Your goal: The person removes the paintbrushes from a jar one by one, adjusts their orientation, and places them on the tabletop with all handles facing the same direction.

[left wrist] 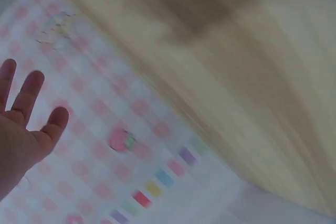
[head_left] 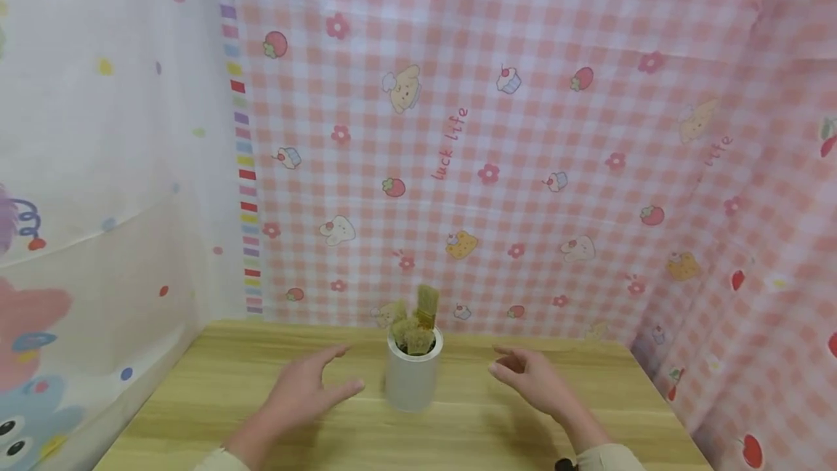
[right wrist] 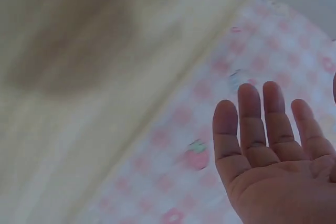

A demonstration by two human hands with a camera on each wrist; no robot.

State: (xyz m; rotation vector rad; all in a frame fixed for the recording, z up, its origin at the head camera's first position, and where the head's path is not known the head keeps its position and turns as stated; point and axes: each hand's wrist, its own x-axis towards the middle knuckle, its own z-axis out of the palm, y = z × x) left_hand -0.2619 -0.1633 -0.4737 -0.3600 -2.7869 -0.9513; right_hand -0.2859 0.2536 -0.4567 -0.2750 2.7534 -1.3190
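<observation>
In the head view a pale cylindrical cup (head_left: 412, 382) stands upright on the wooden table. Out of its top stick a flat bristle brush (head_left: 427, 304) and some fuzzy, yellowish bunches (head_left: 412, 333). To the left of the cup my left hand (head_left: 306, 387) hovers apart from it, thumb and fingers spread and holding nothing. My right hand (head_left: 532, 381) is off to the cup's right, its fingers slightly bent around nothing. Both wrist views show bare palms: the left hand (left wrist: 21, 124) with fingers apart, the right hand (right wrist: 278, 166) with fingers extended.
The wooden table (head_left: 458, 442) ends at a pink checked curtain (head_left: 418, 129) printed with fruit and cakes. A white cartoon-printed curtain (head_left: 111, 166) hangs along the left side. A small black object (head_left: 565, 464) shows at the right sleeve (head_left: 608, 458).
</observation>
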